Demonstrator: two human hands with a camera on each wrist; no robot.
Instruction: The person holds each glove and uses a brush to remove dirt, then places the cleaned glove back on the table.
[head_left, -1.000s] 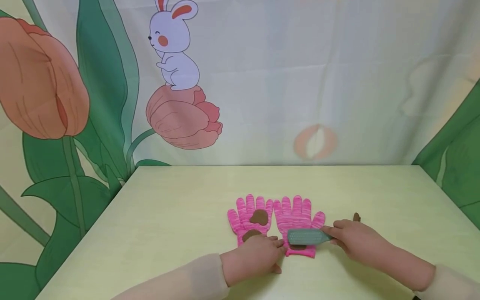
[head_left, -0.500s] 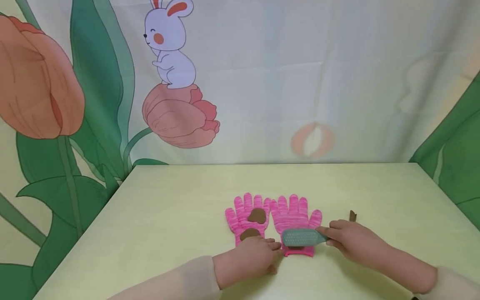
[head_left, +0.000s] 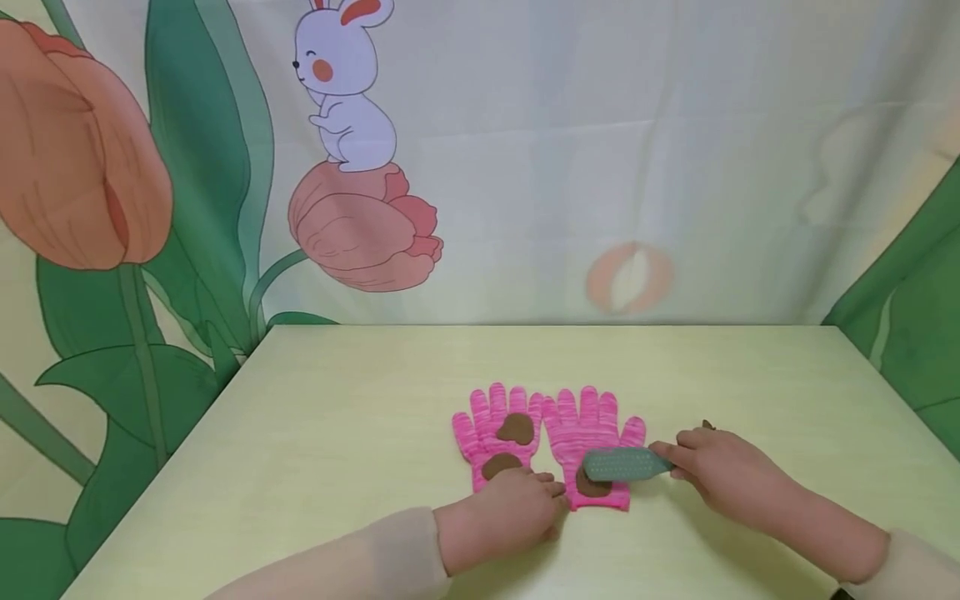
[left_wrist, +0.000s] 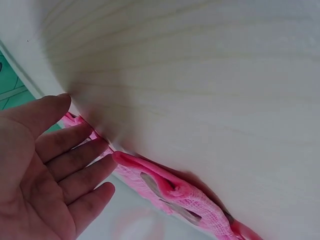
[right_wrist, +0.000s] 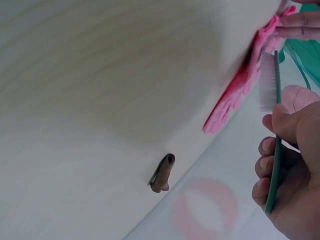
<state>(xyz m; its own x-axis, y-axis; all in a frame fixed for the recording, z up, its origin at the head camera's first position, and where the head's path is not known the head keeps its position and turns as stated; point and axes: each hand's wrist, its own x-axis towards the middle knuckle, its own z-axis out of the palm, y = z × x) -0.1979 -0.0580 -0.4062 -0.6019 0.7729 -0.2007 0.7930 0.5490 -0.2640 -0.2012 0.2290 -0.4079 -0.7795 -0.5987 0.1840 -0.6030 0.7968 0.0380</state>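
Observation:
Two pink knitted gloves lie side by side in the head view, fingers away from me. The left glove carries brown patches, and another brown patch marks the right glove near its cuff. My left hand rests over the left glove's cuff, fingertips at the right glove's cuff edge; the left wrist view shows its fingers extended. My right hand grips the handle of a green brush over the right glove. White bristles face the glove in the right wrist view.
A small brown rolled piece lies on the pale table beyond my right hand, mostly hidden by it in the head view. Behind the table's back edge hangs a cloth printed with a rabbit and tulips.
The brush has shifted to the right and slightly away from me over the right glove, uncovering more of the brown patch near the cuff. My left hand stays in place.

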